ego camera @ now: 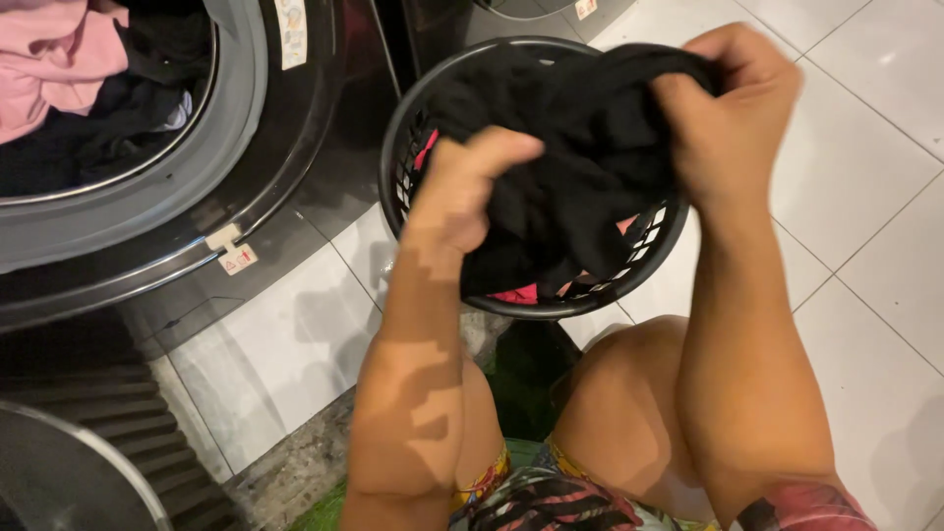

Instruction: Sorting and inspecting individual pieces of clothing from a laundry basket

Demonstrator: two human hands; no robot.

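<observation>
A black garment hangs over a round black laundry basket on the tiled floor. My left hand grips its lower left part, and my right hand grips its upper right edge. Both hands hold it just above the basket. Red and pink clothes show under it inside the basket. The open drum of a front-loading washing machine is at the upper left, with pink clothes and dark clothes inside.
White floor tiles lie to the right of the basket. The round machine door is at the lower left corner. My bare knees and patterned shorts fill the bottom middle, above a green mat.
</observation>
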